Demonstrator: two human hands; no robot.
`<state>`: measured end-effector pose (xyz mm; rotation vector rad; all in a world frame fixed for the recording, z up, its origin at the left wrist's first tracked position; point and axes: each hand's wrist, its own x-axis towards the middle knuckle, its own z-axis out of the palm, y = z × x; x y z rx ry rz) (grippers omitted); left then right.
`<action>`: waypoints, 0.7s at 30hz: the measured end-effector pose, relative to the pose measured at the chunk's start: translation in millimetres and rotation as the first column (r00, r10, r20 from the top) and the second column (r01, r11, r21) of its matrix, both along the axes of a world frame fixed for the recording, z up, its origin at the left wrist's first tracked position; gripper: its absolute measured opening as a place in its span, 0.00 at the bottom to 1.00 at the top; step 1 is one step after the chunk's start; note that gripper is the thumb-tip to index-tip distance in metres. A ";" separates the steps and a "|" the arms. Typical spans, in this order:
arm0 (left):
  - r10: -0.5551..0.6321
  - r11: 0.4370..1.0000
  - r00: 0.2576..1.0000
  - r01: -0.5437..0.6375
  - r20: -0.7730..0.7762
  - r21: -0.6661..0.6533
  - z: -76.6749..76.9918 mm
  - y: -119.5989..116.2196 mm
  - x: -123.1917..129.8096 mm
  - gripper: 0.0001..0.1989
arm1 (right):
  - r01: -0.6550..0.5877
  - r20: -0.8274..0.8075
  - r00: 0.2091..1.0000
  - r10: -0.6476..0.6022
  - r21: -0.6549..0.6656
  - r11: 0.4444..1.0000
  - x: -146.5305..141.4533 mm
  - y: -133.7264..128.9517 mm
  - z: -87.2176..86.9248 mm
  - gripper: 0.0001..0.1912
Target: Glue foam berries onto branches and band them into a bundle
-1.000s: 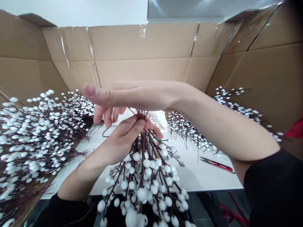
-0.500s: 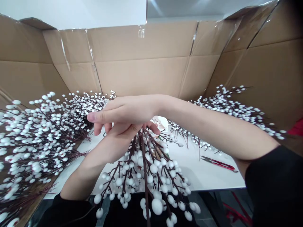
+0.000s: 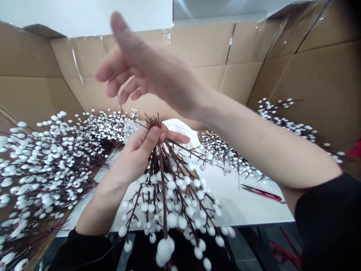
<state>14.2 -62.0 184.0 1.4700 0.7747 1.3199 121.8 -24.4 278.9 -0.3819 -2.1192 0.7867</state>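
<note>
My left hand (image 3: 143, 148) is closed round the gathered stems of a bunch of white berry branches (image 3: 172, 205). The cut stem ends stick up above the fist, and the berry tips hang down toward me over the table's front edge. Raised above the bunch is my right hand (image 3: 146, 71), slightly blurred, with fingers apart and nothing in it. It does not touch the stems.
More white berry branches are heaped at the left (image 3: 56, 158) and at the back right (image 3: 225, 150). Red-handled snips (image 3: 263, 193) lie on the white tabletop (image 3: 239, 210). Clear plastic (image 3: 132, 128) lies behind my left hand. Cardboard walls (image 3: 208, 71) enclose the table.
My right hand has lifted up off the stem ends, where it lay over my left hand, and its fingers have spread. The left hand keeps its hold, and the bunch has shifted slightly left.
</note>
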 end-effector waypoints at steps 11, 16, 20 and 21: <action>0.121 0.925 0.989 -0.143 0.083 0.351 -11.0 19.9 -1.6 0.15 | 0.130 0.255 0.961 -0.110 -0.063 0.989 40.3 15.9 -81.5 0.41; 0.169 0.920 0.985 -0.164 0.016 0.357 -4.7 4.3 0.9 0.18 | 0.125 0.353 0.921 -0.166 0.136 0.983 42.3 7.3 -83.0 0.20; 0.185 0.905 0.982 -0.157 -0.034 0.396 -5.1 2.3 0.7 0.17 | 0.229 0.255 0.888 -0.382 0.474 0.850 42.3 -2.9 -87.7 0.19; 0.191 0.887 0.981 -0.154 -0.044 0.435 -7.0 3.9 1.5 0.17 | 0.255 0.214 0.871 -0.441 0.571 0.780 41.8 -4.8 -89.4 0.21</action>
